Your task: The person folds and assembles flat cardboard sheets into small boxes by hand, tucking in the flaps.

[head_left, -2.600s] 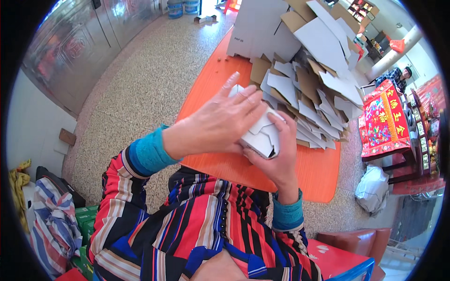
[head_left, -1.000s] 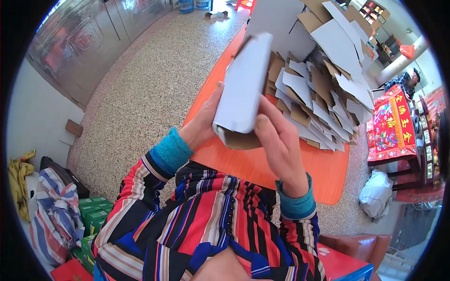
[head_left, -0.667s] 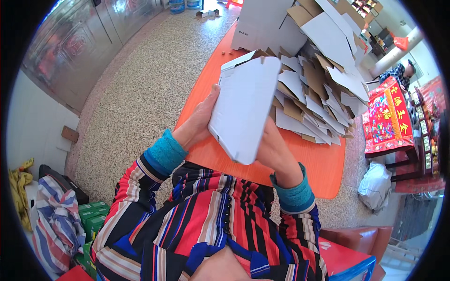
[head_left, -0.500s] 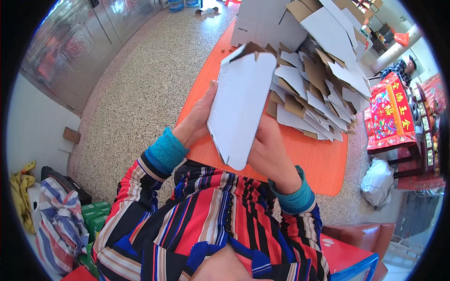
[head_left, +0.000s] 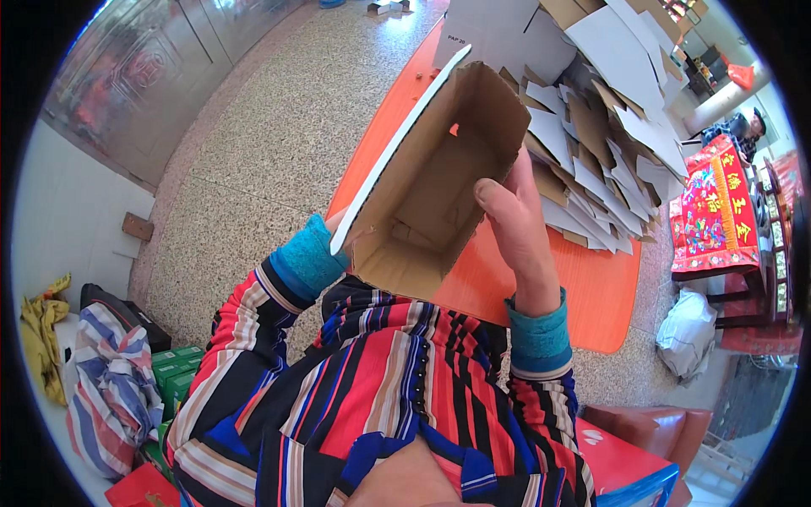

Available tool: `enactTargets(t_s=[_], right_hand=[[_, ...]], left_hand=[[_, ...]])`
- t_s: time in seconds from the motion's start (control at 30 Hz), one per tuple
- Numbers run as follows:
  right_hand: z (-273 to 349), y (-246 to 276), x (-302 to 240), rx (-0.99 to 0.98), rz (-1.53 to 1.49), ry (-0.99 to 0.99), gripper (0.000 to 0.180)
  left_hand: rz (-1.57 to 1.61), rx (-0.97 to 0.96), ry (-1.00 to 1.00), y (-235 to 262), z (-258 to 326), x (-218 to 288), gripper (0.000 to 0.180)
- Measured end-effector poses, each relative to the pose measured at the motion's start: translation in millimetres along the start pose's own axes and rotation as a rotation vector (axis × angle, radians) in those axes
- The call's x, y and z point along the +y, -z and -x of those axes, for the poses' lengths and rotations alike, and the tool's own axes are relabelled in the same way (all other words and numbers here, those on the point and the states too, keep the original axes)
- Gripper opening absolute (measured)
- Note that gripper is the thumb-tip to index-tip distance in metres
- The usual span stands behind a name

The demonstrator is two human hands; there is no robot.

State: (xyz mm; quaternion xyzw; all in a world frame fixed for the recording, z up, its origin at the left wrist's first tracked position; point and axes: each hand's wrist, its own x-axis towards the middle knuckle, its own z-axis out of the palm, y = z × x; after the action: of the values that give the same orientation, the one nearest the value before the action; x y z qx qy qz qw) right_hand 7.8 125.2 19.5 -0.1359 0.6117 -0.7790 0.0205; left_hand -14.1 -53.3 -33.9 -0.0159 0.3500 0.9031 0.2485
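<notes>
Above the orange mat (head_left: pixel 583 287), both hands grip a half-erected cardboard box (head_left: pixel 431 177): right hand (head_left: pixel 515 228) closed on its wall, left hand (head_left: pixel 336 226) mostly hidden behind it. Forming step; bottom flaps likely want folding in next.

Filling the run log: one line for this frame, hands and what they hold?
right hand: grips open cardboard box, right wall | left hand: mostly hidden behind box | below: orange mat, flat cardboard pile

A makeshift packing spot in a home or small shop: a speckled terrazzo floor (head_left: pixel 253 144) with an orange mat (head_left: pixel 583 287) bearing a heap of flat cardboard blanks (head_left: pixel 608 127) (white one side, brown the other), metal doors (head_left: pixel 160 68), a red embroidered cloth (head_left: pixel 714 211), stacked green boxes (head_left: pixel 173 376).
</notes>
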Motion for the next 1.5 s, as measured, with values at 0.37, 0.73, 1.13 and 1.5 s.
enactTargets(t_s=[0.37,0.73,1.13,1.5], right_hand=[[11.5,3.7,-0.7,0.190,-0.009,-0.083,0.045],[16.9,-5.5,3.5,0.370,-0.047,-0.035,0.038],[32.8,3.9,31.5,0.014,0.154,-0.302,0.056],[27.4,29.4,49.4,-0.102,0.516,-0.238,0.079]], left_hand=[[0.006,0.165,0.461,1.6,-3.1,45.6,0.059],[-0.817,-0.089,-0.635,20.1,56.6,-29.2,0.116],[-1.054,0.184,-0.460,38.8,57.2,-1.7,0.107],[-1.372,0.105,-0.287,27.7,44.9,12.5,0.095]])
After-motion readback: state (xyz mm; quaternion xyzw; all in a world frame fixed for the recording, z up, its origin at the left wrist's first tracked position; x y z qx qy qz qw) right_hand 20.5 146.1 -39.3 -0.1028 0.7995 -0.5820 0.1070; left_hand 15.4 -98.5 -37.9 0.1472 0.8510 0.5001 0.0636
